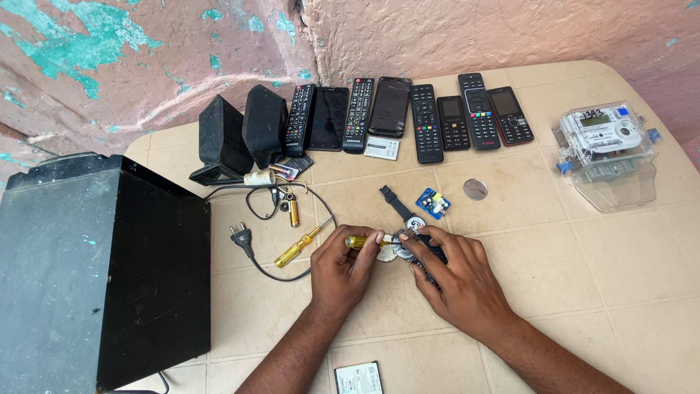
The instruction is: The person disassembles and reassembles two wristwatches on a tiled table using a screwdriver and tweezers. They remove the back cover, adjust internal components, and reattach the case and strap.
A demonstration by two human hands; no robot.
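My left hand point(348, 266) grips a small yellow-handled screwdriver point(357, 241), its tip pointed at a wristwatch point(405, 216) lying on the beige table point(554, 263). My right hand point(452, 273) presses down on the watch body, holding it; the black strap runs up and left from under my fingers. A round metal disc point(386, 254) lies between my two hands, partly hidden. A small blue circuit board point(433, 203) sits just above my right hand.
A second yellow screwdriver point(297, 248), a battery point(294, 212) and a black plug cable point(246, 241) lie left. Remotes and phones point(426, 120) line the back, with two black speakers point(244, 135). A black box point(95, 270) stands left, a clear electric meter point(605, 146) right, a round cap point(475, 190).
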